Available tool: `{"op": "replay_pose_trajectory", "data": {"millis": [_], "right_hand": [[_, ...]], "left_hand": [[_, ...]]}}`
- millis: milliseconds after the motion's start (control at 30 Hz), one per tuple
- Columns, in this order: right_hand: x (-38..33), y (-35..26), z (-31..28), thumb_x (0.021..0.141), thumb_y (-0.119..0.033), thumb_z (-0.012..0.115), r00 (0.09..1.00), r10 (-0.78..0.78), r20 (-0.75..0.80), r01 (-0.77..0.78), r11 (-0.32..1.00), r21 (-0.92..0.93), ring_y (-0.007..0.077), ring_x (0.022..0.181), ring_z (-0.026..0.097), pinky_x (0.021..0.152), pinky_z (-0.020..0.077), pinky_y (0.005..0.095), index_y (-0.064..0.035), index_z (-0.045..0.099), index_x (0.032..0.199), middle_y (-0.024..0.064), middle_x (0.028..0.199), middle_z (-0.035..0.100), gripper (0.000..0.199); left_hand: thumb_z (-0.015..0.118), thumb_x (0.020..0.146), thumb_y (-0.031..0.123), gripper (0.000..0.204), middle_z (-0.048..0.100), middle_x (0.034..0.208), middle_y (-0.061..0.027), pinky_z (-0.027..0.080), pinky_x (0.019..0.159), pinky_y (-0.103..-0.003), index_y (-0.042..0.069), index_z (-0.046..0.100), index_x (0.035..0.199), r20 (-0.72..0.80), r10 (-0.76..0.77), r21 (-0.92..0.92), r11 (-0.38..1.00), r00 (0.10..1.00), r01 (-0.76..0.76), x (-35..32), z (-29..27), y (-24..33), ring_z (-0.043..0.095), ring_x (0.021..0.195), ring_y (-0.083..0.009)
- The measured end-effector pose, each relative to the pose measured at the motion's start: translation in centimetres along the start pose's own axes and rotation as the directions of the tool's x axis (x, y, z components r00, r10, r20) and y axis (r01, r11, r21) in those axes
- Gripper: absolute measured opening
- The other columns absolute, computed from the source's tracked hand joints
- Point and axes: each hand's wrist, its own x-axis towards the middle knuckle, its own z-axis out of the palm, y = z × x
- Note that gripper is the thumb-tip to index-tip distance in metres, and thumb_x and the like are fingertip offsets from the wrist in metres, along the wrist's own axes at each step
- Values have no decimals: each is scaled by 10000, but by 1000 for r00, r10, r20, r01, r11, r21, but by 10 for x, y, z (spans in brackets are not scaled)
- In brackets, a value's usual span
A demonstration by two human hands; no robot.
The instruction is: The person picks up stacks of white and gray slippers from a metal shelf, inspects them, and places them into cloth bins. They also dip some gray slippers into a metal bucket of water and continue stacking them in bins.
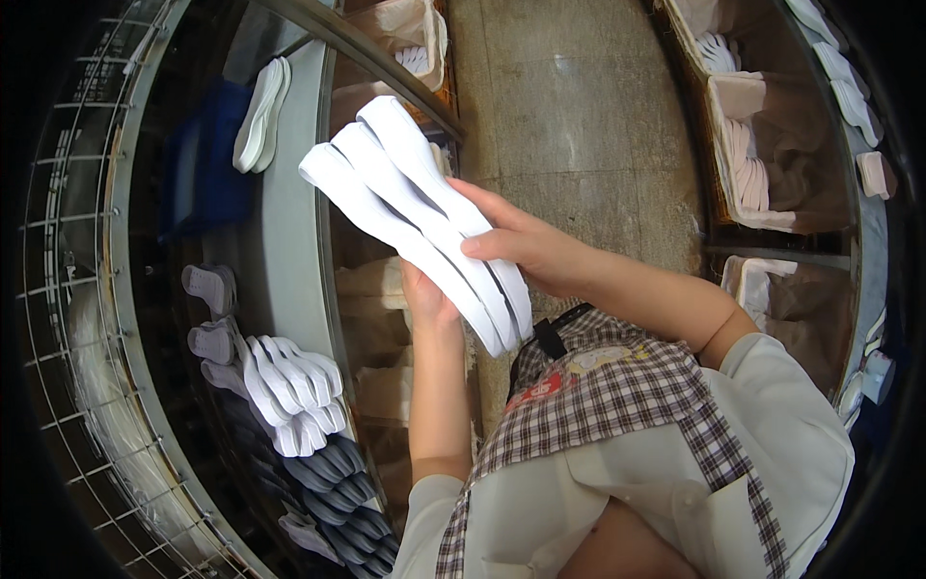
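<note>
Three white shoe soles (415,207) are held up in front of me, fanned out side by side and tilted toward the upper left. From the right, my right hand (526,241) grips them, its thumb on the near sole and its fingers behind. My left hand (427,294) is closed on them from below; its fingers are mostly hidden behind the soles.
At left, a metal shelf (294,212) bears a pair of off-white soles (262,116), a stack of white soles (289,381) and dark grey soles (338,492). A blue bin (204,159) and wire rack (72,289) stand beyond. Lined baskets (762,220) line the right.
</note>
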Motion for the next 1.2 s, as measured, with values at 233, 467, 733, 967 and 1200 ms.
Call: {"op": "replay_pose_trajectory", "data": {"millis": [233, 467, 733, 967, 1200], "right_hand": [[4, 18, 24, 853, -313, 570, 1000, -4, -24, 4, 1000, -8, 211, 1238, 365, 1032, 279, 326, -38, 204, 1416, 151, 1367, 359, 726], [-5, 12, 13, 825, -282, 619, 1000, 30, 6, -27, 959, -281, 241, 1228, 382, 1025, 303, 359, -11, 278, 1376, 165, 1320, 400, 702], [-16, 7, -8, 736, -154, 707, 993, -56, 105, 98, 883, -459, 244, 1220, 404, 1026, 315, 374, 12, 295, 1342, 169, 1307, 416, 752], [-23, 9, -24, 732, -67, 683, 985, -61, 163, 132, 871, -472, 223, 1239, 381, 1020, 327, 360, 3, 269, 1339, 165, 1328, 393, 738], [-25, 11, -29, 724, -17, 660, 980, -10, 199, 80, 936, -343, 215, 1258, 347, 1033, 305, 364, -13, 276, 1312, 148, 1324, 388, 703]], "left_hand": [[417, 930, 380, 511, 548, 1172, -144, 475, 891, -391, -22, 428, 1245, -23, -42, -114, 993, 999, 39, -24, -12, 9, 557, 1049, -263], [416, 946, 346, 503, 449, 1284, -113, 423, 954, -393, 48, 306, 1336, 49, 167, 141, 975, 985, -172, -27, -14, 11, 485, 1140, -252], [530, 897, 108, 457, 429, 1304, -119, 411, 956, -370, 0, 365, 1309, -4, 205, 370, 910, 979, -189, -29, -1, 12, 461, 1165, -244], [593, 851, 98, 502, 453, 1275, -114, 415, 934, -359, -17, 379, 1290, -26, 244, 476, 856, 970, -202, -34, 5, 9, 480, 1136, -237], [557, 818, 9, 326, 559, 1141, -96, 405, 907, -324, -43, 532, 1139, 122, 356, 750, 578, 926, -321, -43, 5, 18, 515, 1061, -192]]}}
